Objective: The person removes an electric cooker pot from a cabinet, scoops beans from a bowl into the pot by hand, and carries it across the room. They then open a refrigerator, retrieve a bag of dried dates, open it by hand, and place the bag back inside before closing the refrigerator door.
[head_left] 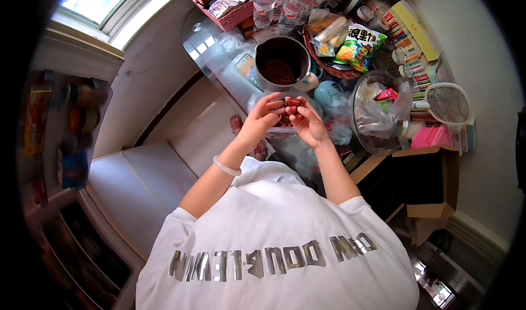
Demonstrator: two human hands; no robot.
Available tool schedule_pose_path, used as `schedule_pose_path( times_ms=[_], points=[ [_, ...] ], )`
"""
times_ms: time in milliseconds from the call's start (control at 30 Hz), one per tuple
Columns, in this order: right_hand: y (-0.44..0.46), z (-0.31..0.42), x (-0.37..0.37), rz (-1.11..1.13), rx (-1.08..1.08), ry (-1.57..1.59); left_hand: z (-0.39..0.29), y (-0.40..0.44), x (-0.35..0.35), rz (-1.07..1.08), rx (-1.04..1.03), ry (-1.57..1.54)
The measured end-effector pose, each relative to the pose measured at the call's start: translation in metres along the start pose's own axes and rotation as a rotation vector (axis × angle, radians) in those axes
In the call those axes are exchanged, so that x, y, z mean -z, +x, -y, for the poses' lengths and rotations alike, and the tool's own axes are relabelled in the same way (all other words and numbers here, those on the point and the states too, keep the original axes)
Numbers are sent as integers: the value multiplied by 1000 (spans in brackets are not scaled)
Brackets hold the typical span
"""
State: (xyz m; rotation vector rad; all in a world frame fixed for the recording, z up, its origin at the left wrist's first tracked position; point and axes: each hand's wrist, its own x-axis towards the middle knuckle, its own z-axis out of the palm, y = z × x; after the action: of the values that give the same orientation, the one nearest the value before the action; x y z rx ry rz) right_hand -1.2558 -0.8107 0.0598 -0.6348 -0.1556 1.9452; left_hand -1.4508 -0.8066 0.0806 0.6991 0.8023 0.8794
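My right hand (pixel 310 124) has its fingers closed on a few shiny red dates (pixel 294 110), held at the fingertips. Across from it, my left hand (pixel 264 119) has its fingers apart and slightly curled, with nothing clearly held in them; a pale bangle (pixel 227 166) circles that wrist. Under both hands is a clear plastic container or bag (pixel 280 132) with more red dates, partly hidden by the fingers. Just beyond stands a metal pot (pixel 265 80) with a light handle, and a layer of reddish-brown pieces (pixel 276 71) covers its bottom.
Several water bottles (pixel 263 7) and a pink basket (pixel 233 19) stand at the back of the glass table (pixel 204 51). A snack basket (pixel 350 74) and a clear bowl of plastic bags (pixel 359 124) sit to the right. An open cardboard box (pixel 450 181) is lower right.
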Motion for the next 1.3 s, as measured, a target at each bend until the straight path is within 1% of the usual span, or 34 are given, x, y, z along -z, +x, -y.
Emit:
schedule_pose_path(
  times_ms=[67, 167, 300, 367, 467, 600, 700, 733, 833, 867, 967, 1067, 1167, 1300],
  points=[
    [0, 1, 0, 23, 14, 19, -13, -1, -10, 39, 78, -197],
    [2, 4, 0, 51, -4, 61, -10, 3, -16, 81, -7, -254],
    [5, 5, 2, 139, -33, 87, -17, 1, -23, 26, 42, -193],
    [5, 4, 0, 133, -14, 84, -22, -1, -28, -4, 83, -173],
    [2, 7, -23, 122, 12, 130, -19, 1, -27, 0, 23, -203],
    [2, 21, -65, 95, 23, 177, -41, 7, -33, 54, -36, -290],
    [17, 26, -76, 106, 52, 215, -47, 21, -33, 2, -92, -288],
    [24, 26, -72, 118, 84, 183, -45, 28, -29, 24, -122, -300],
    [38, 31, -76, 65, 149, 227, -41, 45, -24, -26, -158, -294],
    [42, 33, -75, 43, 171, 179, -41, 48, -22, -32, -152, -306],
    [49, 41, -70, 31, 162, 141, -41, 48, -13, -94, -105, -289],
    [50, 42, -61, 51, 125, 91, -39, 45, -7, -92, -100, -302],
    [48, 42, -62, 61, 115, 94, -37, 40, -3, -87, -126, -278],
    [38, 44, -58, 87, 145, 76, -46, 27, -3, -130, -222, -126]
  ],
)
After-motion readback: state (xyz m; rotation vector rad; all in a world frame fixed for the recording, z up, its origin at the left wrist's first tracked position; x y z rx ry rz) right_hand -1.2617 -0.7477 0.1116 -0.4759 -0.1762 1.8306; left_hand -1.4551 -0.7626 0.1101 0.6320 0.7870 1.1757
